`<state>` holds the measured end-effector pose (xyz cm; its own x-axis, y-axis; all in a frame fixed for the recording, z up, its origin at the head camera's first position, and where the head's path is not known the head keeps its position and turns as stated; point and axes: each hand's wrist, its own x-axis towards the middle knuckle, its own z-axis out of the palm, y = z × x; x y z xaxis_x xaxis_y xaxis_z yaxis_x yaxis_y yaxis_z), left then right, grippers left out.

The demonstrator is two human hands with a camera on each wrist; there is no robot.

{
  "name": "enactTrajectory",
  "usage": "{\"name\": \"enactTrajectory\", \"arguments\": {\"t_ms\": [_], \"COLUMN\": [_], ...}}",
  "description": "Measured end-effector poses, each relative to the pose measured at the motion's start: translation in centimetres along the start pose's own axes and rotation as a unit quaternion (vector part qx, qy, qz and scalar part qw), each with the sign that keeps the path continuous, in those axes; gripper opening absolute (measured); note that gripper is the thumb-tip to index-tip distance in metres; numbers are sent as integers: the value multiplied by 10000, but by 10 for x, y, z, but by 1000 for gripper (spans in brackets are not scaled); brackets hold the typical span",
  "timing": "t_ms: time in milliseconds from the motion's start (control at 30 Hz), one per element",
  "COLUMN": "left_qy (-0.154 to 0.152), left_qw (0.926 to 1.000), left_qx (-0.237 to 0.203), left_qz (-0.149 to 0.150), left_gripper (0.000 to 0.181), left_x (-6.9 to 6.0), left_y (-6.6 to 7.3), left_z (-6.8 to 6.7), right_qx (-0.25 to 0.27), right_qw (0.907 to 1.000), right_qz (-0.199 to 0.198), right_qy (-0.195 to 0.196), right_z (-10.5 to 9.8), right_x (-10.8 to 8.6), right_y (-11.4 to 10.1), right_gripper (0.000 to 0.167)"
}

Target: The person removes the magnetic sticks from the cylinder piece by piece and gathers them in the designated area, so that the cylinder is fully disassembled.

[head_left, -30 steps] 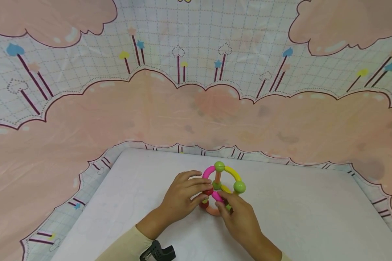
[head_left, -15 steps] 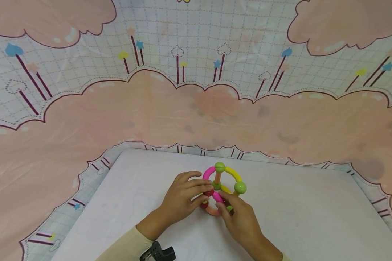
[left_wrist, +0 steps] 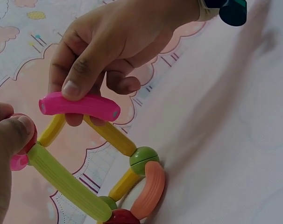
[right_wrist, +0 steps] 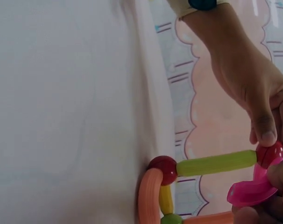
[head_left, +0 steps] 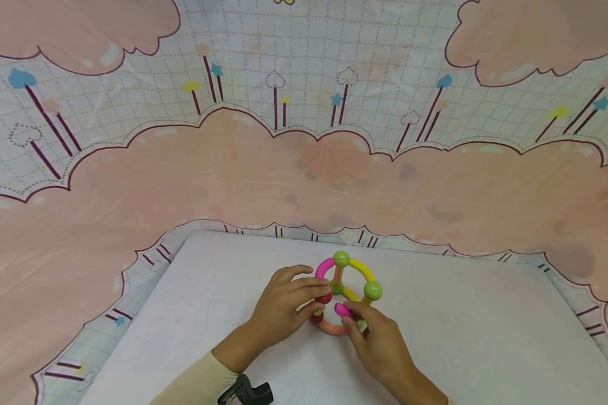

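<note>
A magnetic stick-and-ball frame (head_left: pixel 372 290) stands on the white table in the head view, built of coloured rods and green and red balls. My left hand (head_left: pixel 284 306) pinches a red ball (right_wrist: pixel 272 151) at its upper left corner between thumb and fingers. Between the thumb and fingers of my right hand (head_left: pixel 380 340) is a curved pink magnetic rod (left_wrist: pixel 97 106); both its ends are free in the left wrist view. A straight light green rod (left_wrist: pixel 69 182) runs down from the held ball to a lower red ball (right_wrist: pixel 164 170). Another pink rod (head_left: pixel 325 268) sits in the upper ring.
The white tabletop (head_left: pixel 486 326) spreads around the hands. Behind it hangs a cloud-patterned cloth (head_left: pixel 263 180), which also shows along the table's sides. A dark device (head_left: pixel 245 390) is at the left wrist.
The pink rod in my right hand has come away from the red ball, moving slightly right with the hand. My left hand stays in place on the ball.
</note>
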<state>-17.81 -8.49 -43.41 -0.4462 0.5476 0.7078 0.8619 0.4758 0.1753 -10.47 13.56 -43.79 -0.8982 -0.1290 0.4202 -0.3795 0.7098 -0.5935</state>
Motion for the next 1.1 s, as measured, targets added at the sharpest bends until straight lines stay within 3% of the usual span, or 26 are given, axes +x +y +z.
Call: {"name": "enactTrajectory", "arguments": {"t_ms": [133, 267, 467, 667, 1100], "left_qy": [-21, -46, -114, -117, -106], "left_qw": [10000, 10000, 9999, 9999, 9999], "left_qx": [-2, 6, 6, 12, -34], "left_qz": [16, 35, 53, 25, 70], "left_gripper": [38, 39, 40, 42, 40], "left_x": [0, 0, 0, -1, -2], "left_y": [1, 1, 0, 0, 0], "left_z": [0, 1, 1, 0, -1], "right_qx": [-338, -624, -631, -314, -358], "right_qw": [9993, 9978, 9978, 9978, 9816], "right_qz": [139, -5, -96, 549, 1772], "right_qy": [18, 224, 194, -208, -613], "right_z": [-7, -13, -21, -33, -71], "right_x": [-3, -7, -15, -20, -26], "right_y": [5, 13, 17, 20, 49], "right_gripper": [28, 32, 37, 32, 22]}}
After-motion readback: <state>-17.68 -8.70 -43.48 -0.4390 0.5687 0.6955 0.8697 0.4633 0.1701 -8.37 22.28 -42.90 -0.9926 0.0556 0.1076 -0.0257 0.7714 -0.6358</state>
